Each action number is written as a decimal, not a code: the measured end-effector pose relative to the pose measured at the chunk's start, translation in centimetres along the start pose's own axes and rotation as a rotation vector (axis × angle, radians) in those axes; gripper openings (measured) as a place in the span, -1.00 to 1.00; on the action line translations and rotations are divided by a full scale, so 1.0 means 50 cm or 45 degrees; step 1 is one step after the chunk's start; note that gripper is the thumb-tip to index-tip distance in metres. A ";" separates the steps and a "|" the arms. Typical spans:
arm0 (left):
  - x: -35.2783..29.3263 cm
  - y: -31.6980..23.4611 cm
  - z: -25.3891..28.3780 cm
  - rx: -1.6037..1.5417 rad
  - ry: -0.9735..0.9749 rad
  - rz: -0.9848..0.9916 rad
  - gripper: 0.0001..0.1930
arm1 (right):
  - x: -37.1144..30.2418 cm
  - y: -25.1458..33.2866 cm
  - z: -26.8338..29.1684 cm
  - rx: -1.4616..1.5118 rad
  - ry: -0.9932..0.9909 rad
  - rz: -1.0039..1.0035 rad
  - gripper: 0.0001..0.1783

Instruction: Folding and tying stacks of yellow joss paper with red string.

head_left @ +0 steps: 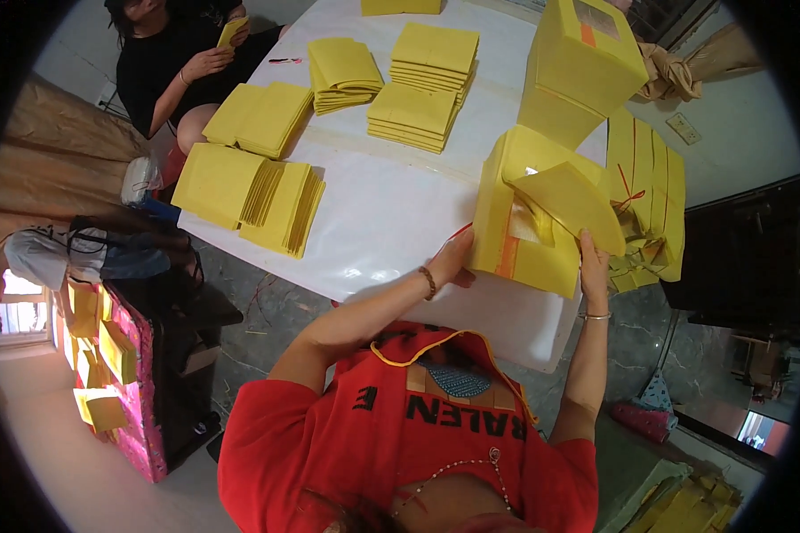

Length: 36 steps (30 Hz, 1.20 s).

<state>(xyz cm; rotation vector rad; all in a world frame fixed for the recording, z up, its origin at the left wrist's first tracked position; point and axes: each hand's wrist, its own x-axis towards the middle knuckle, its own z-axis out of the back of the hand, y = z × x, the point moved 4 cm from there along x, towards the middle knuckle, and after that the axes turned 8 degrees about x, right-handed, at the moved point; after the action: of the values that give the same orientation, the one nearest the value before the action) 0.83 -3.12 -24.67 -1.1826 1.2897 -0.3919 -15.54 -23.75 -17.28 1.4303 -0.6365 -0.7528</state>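
A yellow paper box (493,235) with an orange strip and a cut-out opening lies at the near right of the table. My left hand (452,260) grips its near left corner, fingers curled against the side. A thin red strip shows by those fingertips; I cannot make out what it is. My right hand (593,258) pinches the near right edge of a yellow paper sheet (573,200), which slants up over the opening. The sheet hides part of the box, and I cannot tell whether it is attached.
Stacks of folded yellow paper (436,49) stand on the white-covered table (373,204). A taller yellow box (578,67) rises behind mine; red-tied yellow bundles (653,191) are at the right. Across the far left corner, a seated person (173,71) holds a yellow piece.
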 end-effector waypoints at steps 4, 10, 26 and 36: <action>-0.040 0.005 0.111 1.418 -0.432 -0.814 -0.41 | 0.007 0.053 -0.002 -0.072 -0.038 0.155 -0.67; -0.113 0.134 0.055 1.873 0.139 -1.107 -0.47 | 0.017 0.206 -0.076 0.250 -0.083 0.382 -0.70; -0.227 0.088 0.350 0.549 -0.686 -0.832 -0.49 | -0.190 -0.134 -0.490 -0.357 0.722 0.829 -0.73; -0.262 0.077 0.341 1.927 -0.290 -1.059 -0.52 | -0.197 -0.154 -0.467 -0.800 0.849 0.869 -0.71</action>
<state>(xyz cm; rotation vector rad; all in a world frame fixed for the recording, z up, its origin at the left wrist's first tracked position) 10.33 16.52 -23.78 -0.3056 -0.0044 -1.4483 -4.13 -1.38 -25.65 0.7197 -0.2795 0.0930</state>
